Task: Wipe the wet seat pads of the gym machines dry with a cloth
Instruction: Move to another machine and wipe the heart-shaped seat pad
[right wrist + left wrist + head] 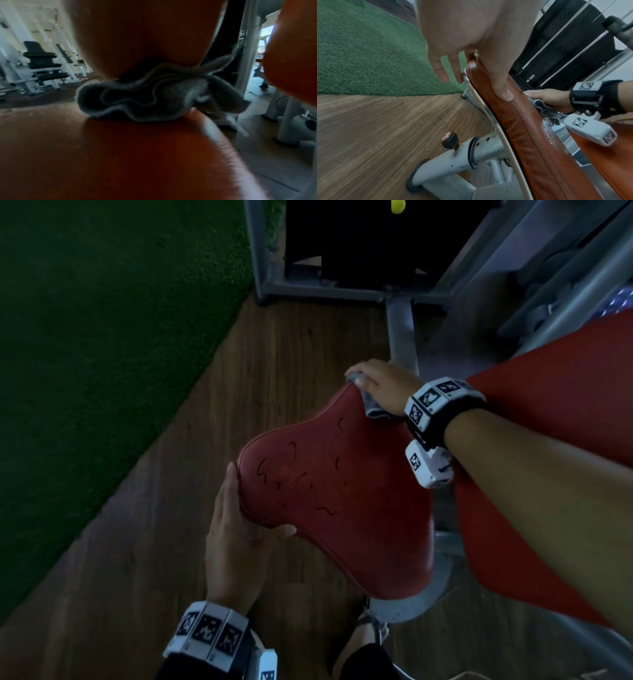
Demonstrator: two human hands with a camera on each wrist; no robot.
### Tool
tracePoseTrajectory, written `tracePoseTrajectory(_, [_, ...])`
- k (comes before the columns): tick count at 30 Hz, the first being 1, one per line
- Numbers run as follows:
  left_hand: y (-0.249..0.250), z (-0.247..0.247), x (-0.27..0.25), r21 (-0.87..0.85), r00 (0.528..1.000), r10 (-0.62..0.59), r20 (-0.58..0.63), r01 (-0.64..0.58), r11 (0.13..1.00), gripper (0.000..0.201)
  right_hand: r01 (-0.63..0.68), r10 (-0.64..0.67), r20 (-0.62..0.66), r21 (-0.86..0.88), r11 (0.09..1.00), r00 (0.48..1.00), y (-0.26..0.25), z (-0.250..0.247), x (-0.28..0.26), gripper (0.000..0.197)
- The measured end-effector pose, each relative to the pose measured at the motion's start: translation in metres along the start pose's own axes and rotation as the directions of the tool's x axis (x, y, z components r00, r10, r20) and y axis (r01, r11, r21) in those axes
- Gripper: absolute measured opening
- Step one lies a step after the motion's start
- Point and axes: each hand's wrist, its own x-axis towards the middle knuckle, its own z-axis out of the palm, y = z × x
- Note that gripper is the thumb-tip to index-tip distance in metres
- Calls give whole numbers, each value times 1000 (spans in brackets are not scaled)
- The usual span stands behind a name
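A red seat pad (pixel 335 491) (pixel 522 128) (pixel 120 155) fills the middle of the head view, with dark squiggly marks on its top. My left hand (pixel 243 522) (pixel 471 40) holds its near left corner, thumb (pixel 286 530) on top and fingers down past the edge. My right hand (pixel 380 385) (pixel 546 97) presses a bunched grey cloth (pixel 373 409) (pixel 544 109) (pixel 154 97) onto the pad's far corner, fingers curled over the tip. Droplets (pixel 546 129) glisten on the pad's edge near the cloth.
A red backrest pad (pixel 565 364) (pixel 291 60) rises at the right. The machine's grey frame (pixel 400 330) and black weight stack (pixel 359 241) stand behind. Under the seat are a grey post (pixel 471 155) and knob (pixel 449 139). Wooden floor (pixel 239 371) and green turf (pixel 85 337) lie to the left.
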Motion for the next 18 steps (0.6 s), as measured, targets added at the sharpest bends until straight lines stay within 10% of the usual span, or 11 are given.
tracePoseTrajectory(7, [0, 2, -1, 51, 999, 36, -22, -35, 998, 124, -151, 158, -62, 104, 983, 986, 9, -3, -3, 34])
tracePoseTrajectory(18, [1, 0, 1, 86, 999, 48, -16, -47, 995, 124, 396, -385, 98, -146, 907, 918, -70, 17, -11, 30])
